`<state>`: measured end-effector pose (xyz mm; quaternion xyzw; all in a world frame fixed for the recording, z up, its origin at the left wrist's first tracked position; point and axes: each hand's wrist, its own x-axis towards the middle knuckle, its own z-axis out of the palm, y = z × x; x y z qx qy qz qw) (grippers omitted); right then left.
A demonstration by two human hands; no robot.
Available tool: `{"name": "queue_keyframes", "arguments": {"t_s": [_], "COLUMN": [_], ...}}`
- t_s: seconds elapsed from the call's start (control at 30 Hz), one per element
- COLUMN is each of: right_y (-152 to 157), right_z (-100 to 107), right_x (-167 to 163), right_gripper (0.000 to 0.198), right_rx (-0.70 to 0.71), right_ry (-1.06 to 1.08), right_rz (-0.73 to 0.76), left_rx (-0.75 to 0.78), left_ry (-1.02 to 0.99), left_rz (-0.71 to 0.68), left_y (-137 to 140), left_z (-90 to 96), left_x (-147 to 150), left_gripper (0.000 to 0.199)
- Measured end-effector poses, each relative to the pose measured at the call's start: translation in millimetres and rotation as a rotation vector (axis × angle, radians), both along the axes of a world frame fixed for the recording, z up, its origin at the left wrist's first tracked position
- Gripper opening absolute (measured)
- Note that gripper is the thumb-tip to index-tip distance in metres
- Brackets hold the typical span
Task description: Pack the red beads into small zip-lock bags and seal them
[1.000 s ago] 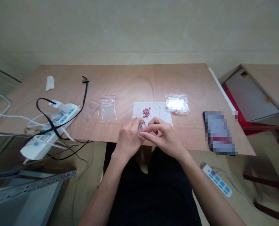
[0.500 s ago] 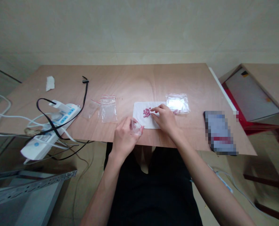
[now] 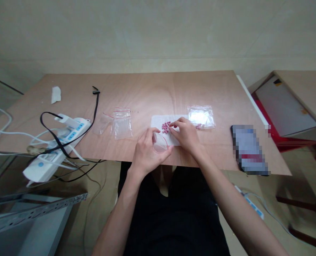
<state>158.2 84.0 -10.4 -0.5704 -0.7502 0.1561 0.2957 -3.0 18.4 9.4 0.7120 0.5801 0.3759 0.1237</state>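
Observation:
My left hand [image 3: 148, 149] is closed on a clear zip bag [image 3: 160, 141] with a red stripe along its mouth, held just above the table's front edge. The bag's mouth gapes between thumb and fingers. Small round pink pieces, like pills or beads [image 3: 165, 127], lie in a loose cluster on a white sheet [image 3: 156, 119]. At the right side of that cluster is my right hand [image 3: 184, 132], thumb and forefinger drawn together; whatever is between their tips is too small to make out. Beyond this hand lies a stack of clear zip bags [image 3: 201, 116], with a few pink pieces showing at its lower edge.
More clear zip bags [image 3: 122, 124] lie left of the sheet. A white power strip [image 3: 75, 133] with tangled cords overhangs the table's front-left edge. A phone [image 3: 250, 149], blurred out, lies at the right. A white scrap [image 3: 56, 95] and a black strap [image 3: 96, 106] sit farther left.
My left hand has moved right with the zip bag, nearer the pink pieces, and its thumb has spread along the bag's mouth. My right hand has shifted slightly left, fingertips closer together.

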Motion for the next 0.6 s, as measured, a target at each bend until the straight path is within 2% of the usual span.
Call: {"name": "queue_keyframes", "arguments": {"t_s": [0.13, 0.27, 0.37, 0.47, 0.6], "right_y": [-31.1, -52.9, -45.5, -24.9, -3.6], "right_z": [34.3, 54.1, 47.9, 30.8, 7.3], "right_x": [4.9, 4.4, 5.8, 9.1, 4.5], "right_gripper": [0.011, 0.014, 0.018, 0.014, 0.013], "right_rx": [0.083, 0.01, 0.001, 0.021, -0.08], "right_ry": [0.296, 0.306, 0.31, 0.268, 0.082], "right_rz": [0.109, 0.337, 0.369, 0.203, 0.089], "left_rx": [0.008, -0.001, 0.004, 0.021, 0.034], "left_ry": [-0.056, -0.121, -0.138, -0.136, -0.129], "left_rz": [-0.026, -0.085, -0.099, -0.067, -0.01], "left_y": [1.9, 2.8, 3.4, 3.6, 3.2], "left_z": [-1.5, -3.3, -4.0, -5.6, -8.2], "left_x": [2.3, 5.6, 8.9, 9.9, 6.7], "left_gripper": [0.031, 0.028, 0.025, 0.028, 0.04]}}
